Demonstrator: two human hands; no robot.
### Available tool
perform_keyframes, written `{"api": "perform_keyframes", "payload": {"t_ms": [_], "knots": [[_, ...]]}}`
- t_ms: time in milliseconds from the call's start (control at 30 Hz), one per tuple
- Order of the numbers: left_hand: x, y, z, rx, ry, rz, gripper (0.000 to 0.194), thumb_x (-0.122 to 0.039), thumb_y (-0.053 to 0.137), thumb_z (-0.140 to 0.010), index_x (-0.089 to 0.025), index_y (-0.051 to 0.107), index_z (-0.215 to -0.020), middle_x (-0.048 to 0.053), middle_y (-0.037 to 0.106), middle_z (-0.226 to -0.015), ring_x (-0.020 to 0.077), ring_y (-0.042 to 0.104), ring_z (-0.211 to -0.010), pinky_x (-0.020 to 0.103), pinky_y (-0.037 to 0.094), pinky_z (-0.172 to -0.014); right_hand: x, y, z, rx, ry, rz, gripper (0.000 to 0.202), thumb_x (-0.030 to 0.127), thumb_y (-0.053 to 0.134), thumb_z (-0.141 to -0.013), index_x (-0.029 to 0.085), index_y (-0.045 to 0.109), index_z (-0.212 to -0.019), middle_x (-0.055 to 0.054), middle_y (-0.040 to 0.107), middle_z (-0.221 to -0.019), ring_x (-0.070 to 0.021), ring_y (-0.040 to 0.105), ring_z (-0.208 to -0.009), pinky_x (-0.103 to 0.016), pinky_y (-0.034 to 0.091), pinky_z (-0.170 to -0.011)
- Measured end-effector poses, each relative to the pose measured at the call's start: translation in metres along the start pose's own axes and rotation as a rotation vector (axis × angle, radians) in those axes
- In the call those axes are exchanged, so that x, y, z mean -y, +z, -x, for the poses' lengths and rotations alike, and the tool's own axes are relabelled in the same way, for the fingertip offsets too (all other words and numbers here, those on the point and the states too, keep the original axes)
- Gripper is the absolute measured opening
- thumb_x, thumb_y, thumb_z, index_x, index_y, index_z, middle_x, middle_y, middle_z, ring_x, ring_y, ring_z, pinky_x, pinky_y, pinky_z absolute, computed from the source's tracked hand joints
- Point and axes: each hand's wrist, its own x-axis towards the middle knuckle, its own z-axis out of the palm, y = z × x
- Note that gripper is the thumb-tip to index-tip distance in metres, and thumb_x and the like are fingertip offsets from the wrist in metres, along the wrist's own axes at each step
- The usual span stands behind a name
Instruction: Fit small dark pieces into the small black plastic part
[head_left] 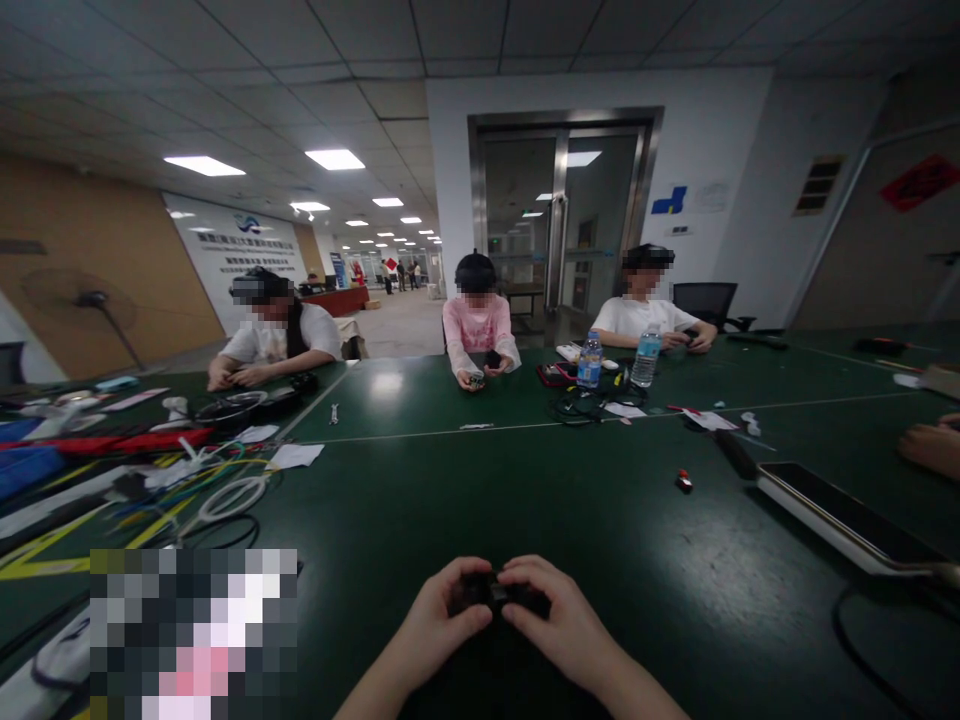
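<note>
A small dark object [498, 593] is held between both hands, low in the middle of the head view, over the green table. My left hand [450, 615] is curled round its left side, with thumb and forefinger near the object's middle. On the right side, my right hand [551, 615] grips it in the same way, the fingertips of the two hands almost meeting. The fingers cover much of the object, and its details are too dark to make out.
Cables [232, 500] and tools lie at the left. A flat pan-like device [847, 515] sits at the right, near a small red item [683, 481]. Bottles [589, 360] stand farther back. Three people sit across the green table [420, 490]; another person's hand [932, 447] shows at the right edge.
</note>
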Motion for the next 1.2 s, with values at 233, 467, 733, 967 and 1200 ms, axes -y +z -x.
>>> {"api": "perform_keyframes", "payload": {"t_ms": [233,467,733,967,1200], "knots": [[0.0077,0.0015,-0.0015,-0.015,-0.044,0.114,0.063,-0.022,0.067,-0.072,-0.022,0.038,-0.127,0.010,0.051,-0.119,0.0262,0.050,-0.111,0.041,0.038,-0.095,-0.0055,-0.0008,-0.0016,-0.005,0.019,-0.025,0.024,0.018,0.060,-0.074,0.024,0.064,-0.097,-0.004,0.061,-0.103,-0.0208,0.058,-0.095,-0.033,0.047,-0.082],[0.0042,0.0015,-0.0014,0.042,-0.009,0.032,0.041,-0.020,0.065,-0.074,-0.019,0.049,-0.112,0.008,0.057,-0.110,0.0251,0.054,-0.104,0.040,0.041,-0.089,-0.0041,-0.0017,-0.0004,0.007,0.018,-0.060,0.022,0.018,0.059,-0.074,0.024,0.064,-0.095,-0.004,0.060,-0.105,-0.0212,0.058,-0.097,-0.033,0.046,-0.082],[0.0045,0.0029,-0.0008,0.057,0.014,0.057,0.043,-0.028,0.067,-0.075,-0.021,0.046,-0.113,0.008,0.056,-0.112,0.0255,0.052,-0.108,0.040,0.039,-0.093,-0.0069,0.0017,0.0000,0.000,0.038,-0.077,0.022,0.017,0.060,-0.072,0.023,0.064,-0.094,-0.004,0.060,-0.105,-0.0204,0.059,-0.093,-0.032,0.047,-0.081],[0.0015,0.0016,-0.0014,0.038,-0.043,0.044,0.044,-0.023,0.068,-0.073,-0.020,0.047,-0.112,0.009,0.056,-0.112,0.0254,0.052,-0.109,0.040,0.037,-0.095,-0.0034,0.0008,-0.0005,0.015,0.040,-0.047,0.023,0.016,0.062,-0.072,0.022,0.064,-0.093,-0.003,0.060,-0.104,-0.0200,0.057,-0.098,-0.032,0.044,-0.087],[-0.0009,0.0022,0.0000,0.072,0.014,0.063,0.040,-0.032,0.067,-0.076,-0.020,0.047,-0.109,0.008,0.059,-0.106,0.0239,0.055,-0.102,0.037,0.040,-0.087,-0.0017,0.0009,0.0004,0.015,0.037,-0.050,0.025,0.018,0.063,-0.072,0.024,0.063,-0.096,-0.003,0.059,-0.104,-0.0188,0.058,-0.092,-0.030,0.047,-0.080]]}}
